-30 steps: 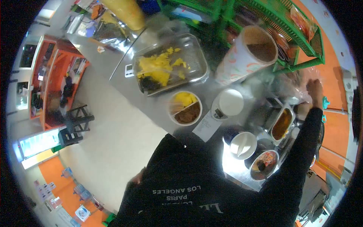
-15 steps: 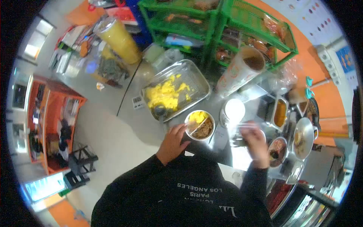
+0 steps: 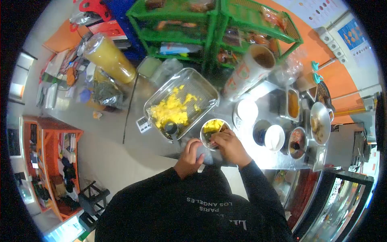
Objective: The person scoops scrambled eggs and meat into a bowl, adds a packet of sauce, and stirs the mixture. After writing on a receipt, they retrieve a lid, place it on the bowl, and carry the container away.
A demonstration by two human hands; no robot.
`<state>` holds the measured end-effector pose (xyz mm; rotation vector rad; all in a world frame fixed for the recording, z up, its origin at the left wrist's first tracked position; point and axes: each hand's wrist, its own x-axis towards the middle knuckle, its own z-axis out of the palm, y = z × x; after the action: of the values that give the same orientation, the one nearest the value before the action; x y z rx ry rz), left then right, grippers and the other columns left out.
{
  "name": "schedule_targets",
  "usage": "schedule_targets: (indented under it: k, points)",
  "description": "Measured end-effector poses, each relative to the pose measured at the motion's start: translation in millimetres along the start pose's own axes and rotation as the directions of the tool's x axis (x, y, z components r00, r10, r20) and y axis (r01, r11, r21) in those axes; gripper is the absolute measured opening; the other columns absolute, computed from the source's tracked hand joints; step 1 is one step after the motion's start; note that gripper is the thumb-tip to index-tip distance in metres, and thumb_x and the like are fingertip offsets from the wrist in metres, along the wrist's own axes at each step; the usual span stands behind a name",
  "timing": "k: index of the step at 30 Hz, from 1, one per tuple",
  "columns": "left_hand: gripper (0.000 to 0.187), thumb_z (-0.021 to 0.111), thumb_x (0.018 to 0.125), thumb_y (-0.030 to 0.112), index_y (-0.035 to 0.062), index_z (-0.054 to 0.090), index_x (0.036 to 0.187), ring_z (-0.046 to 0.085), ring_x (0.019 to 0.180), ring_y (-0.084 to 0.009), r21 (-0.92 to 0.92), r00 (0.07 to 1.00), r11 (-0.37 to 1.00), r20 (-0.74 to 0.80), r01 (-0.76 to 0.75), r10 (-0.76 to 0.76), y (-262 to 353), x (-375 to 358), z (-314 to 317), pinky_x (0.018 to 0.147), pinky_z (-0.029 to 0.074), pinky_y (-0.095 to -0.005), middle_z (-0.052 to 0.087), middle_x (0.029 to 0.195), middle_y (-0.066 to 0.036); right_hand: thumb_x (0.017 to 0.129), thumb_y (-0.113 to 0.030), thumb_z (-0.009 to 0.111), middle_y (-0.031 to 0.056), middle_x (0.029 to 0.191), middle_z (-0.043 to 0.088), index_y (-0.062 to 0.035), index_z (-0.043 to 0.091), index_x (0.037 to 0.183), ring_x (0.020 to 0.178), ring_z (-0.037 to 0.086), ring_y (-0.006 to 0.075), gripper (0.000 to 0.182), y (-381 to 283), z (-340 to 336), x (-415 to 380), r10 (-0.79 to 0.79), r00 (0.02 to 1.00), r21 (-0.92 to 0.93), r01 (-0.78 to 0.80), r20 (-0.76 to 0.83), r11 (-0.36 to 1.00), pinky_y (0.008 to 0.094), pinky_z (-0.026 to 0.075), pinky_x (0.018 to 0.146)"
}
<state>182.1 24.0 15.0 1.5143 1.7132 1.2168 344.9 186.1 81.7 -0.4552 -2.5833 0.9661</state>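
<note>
Packing stage, judging by both hands closing in on the filled bowl (image 3: 215, 130) near the front edge of the steel worktop (image 3: 153, 139), just beside the glass tray (image 3: 182, 104) of yellow food. Left hand (image 3: 190, 153) curled around something clear, fingers half shut; right hand (image 3: 228, 142) over the rim, grip unclear. Next likely needing a steady bowl

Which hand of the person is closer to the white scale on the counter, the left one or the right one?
The right. The right hand rests at the food bowl, just below-left of the white scale. The left hand is farther left, beyond the bowl.
</note>
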Motion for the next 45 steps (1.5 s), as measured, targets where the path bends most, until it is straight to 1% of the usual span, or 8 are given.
schedule_targets:
  k: [6,9,12,16,25,33,42,45]
  points:
    - [0.048,0.063,0.084,0.003,-0.0026,0.047,0.129,0.053,0.118,-0.0382,0.008,0.999,0.999,0.013,0.033,-0.033,1.8,-0.3,-0.4,0.1,0.047,-0.0418,0.049,0.13,-0.023,0.089,-0.007,0.061,0.0167,0.097,0.065,-0.0048,0.058,0.101,0.096,0.062,0.0361,0.012,9.7,2.8,11.0,0.259,0.962,0.005,-0.261,0.09,0.965,0.0442,0.05,0.079]
    - [0.05,0.064,0.082,0.003,-0.0048,0.047,0.128,0.052,0.12,-0.0408,-0.058,0.997,0.995,-0.009,0.076,-0.076,3.8,-1.0,3.5,0.103,0.046,-0.0435,0.049,0.132,-0.024,0.087,-0.01,0.064,0.017,0.098,0.062,-0.0036,0.057,0.096,0.095,0.062,0.0368,0.013,16.9,10.9,24.3,0.231,0.973,0.074,-0.23,0.003,0.97,0.0443,0.05,0.079]
    - [0.051,0.064,0.082,0.004,-0.0047,0.047,0.13,0.051,0.122,-0.0406,0.018,0.999,1.0,-0.02,0.025,-0.025,6.3,-0.9,7.3,0.104,0.045,-0.0433,0.049,0.133,-0.024,0.081,-0.013,0.063,0.0189,0.095,0.06,-0.0009,0.06,0.098,0.089,0.061,0.0389,0.021,24.5,16.1,33.0,-0.076,0.997,-0.138,0.073,-0.018,0.988,0.0474,0.049,0.079]
    - [0.054,0.065,0.081,0.008,-0.0048,0.047,0.131,0.049,0.124,-0.0409,0.209,0.997,0.975,-0.016,-0.071,0.076,18.4,0.6,8.9,0.106,0.041,-0.0468,0.049,0.133,-0.024,0.08,-0.017,0.071,0.0123,0.092,0.062,-0.0046,0.067,0.092,0.088,0.061,0.0321,0.018,26.8,35.6,12.2,-0.059,0.995,-0.3,0.032,-0.083,0.953,0.0418,0.05,0.074]
    - [0.067,0.07,0.077,0.014,-0.0044,0.043,0.136,0.039,0.133,-0.0431,0.446,0.999,0.894,-0.003,-0.046,0.053,21.5,-8.9,18.6,0.109,0.029,-0.0593,0.048,0.142,-0.022,0.086,-0.018,0.057,0.0069,0.113,0.066,-0.0077,0.065,0.119,0.116,0.058,0.02,0.035,8.7,27.7,-12.1,-0.096,0.995,-0.288,0.092,-0.001,0.953,0.0477,0.036,0.103]
    - [0.061,0.063,0.084,0.024,-0.0052,0.043,0.133,0.037,0.132,-0.0473,0.494,0.996,0.866,0.072,-0.077,0.048,17.4,-6.9,23.0,0.109,0.029,-0.06,0.043,0.136,-0.026,0.082,-0.017,0.058,0.0033,0.117,0.06,-0.0131,0.071,0.105,0.112,0.056,0.0198,0.027,8.1,38.6,-14.6,-0.065,0.994,-0.411,0.023,-0.088,0.911,0.0424,0.038,0.1]
    - [0.062,0.069,0.079,0.015,-0.0047,0.044,0.132,0.04,0.131,-0.042,0.497,0.989,0.858,0.129,-0.128,0.073,28.1,-1.7,15.3,0.11,0.029,-0.0565,0.044,0.136,-0.024,0.083,-0.013,0.057,0.009,0.12,0.062,-0.0083,0.063,0.11,0.115,0.058,0.0259,0.028,-14.2,25.2,-26.4,-0.022,0.918,-0.218,-0.07,-0.395,0.973,0.0433,0.035,0.105]
    - [0.06,0.07,0.079,0.013,-0.003,0.046,0.131,0.045,0.126,-0.0413,0.451,0.971,0.861,0.147,-0.234,0.187,15.7,-11.8,2.3,0.105,0.037,-0.0542,0.046,0.133,-0.024,0.08,-0.009,0.065,0.0172,0.127,0.057,-0.0025,0.058,0.114,0.116,0.056,0.0304,0.035,-4.2,28.5,-74.9,0.251,0.879,-0.065,-0.301,-0.406,0.951,0.0453,0.042,0.098]
